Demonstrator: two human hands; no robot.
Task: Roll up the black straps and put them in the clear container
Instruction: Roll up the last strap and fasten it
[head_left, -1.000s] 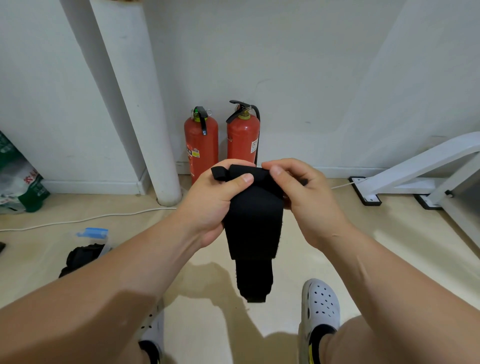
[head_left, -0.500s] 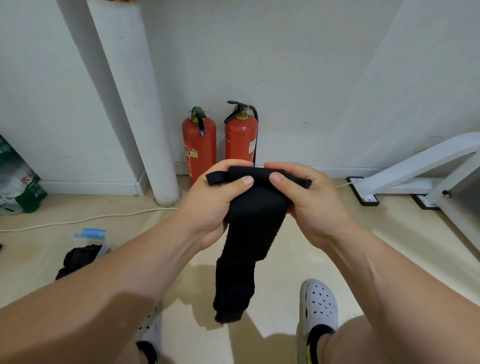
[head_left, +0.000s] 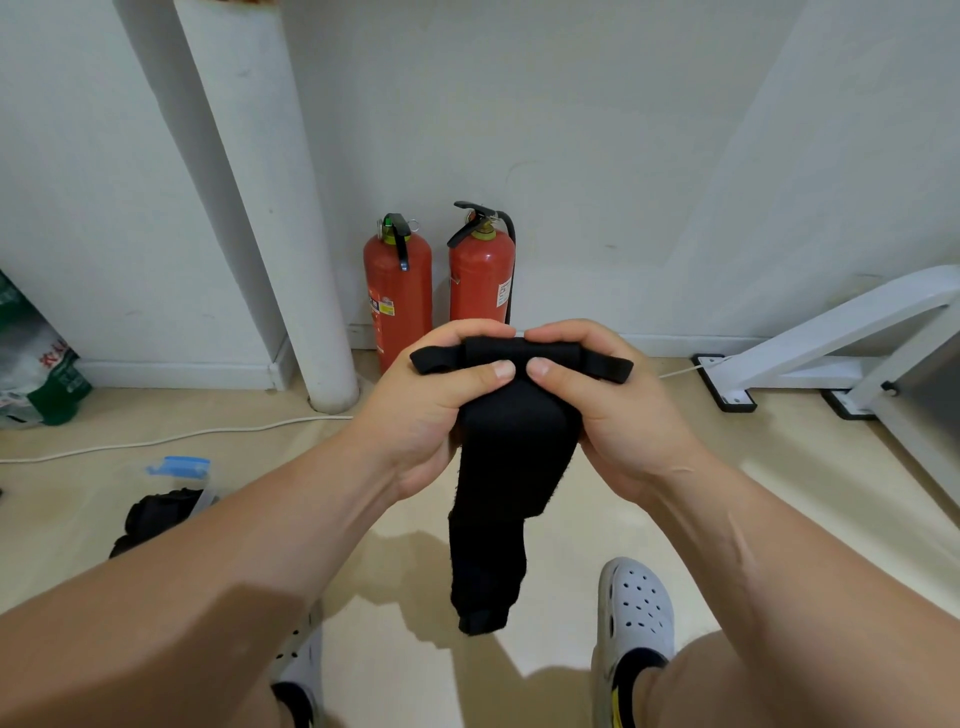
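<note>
A wide black strap (head_left: 511, 452) hangs in the air in front of me, its top end rolled over into a short tube. My left hand (head_left: 426, 410) grips the roll's left side and my right hand (head_left: 618, 415) grips its right side, thumbs pressed side by side on the front. The loose tail dangles toward the floor between my feet. At the lower left on the floor stands the clear container (head_left: 200, 499) with a blue lid clip, mostly hidden by my left forearm. More black straps (head_left: 156, 514) show inside it.
Two red fire extinguishers (head_left: 397, 291) stand against the wall behind my hands, beside a white pipe (head_left: 280, 218). A white cable (head_left: 171, 440) runs along the floor. A white metal frame (head_left: 831, 343) stands at right, a green-and-white bag (head_left: 36, 374) at far left. My white clogs (head_left: 634, 613) are below.
Both hands have closed in on the strap's top and rolled it further, thumbs now meeting at the front. The hanging tail has swung slightly and shortened.
</note>
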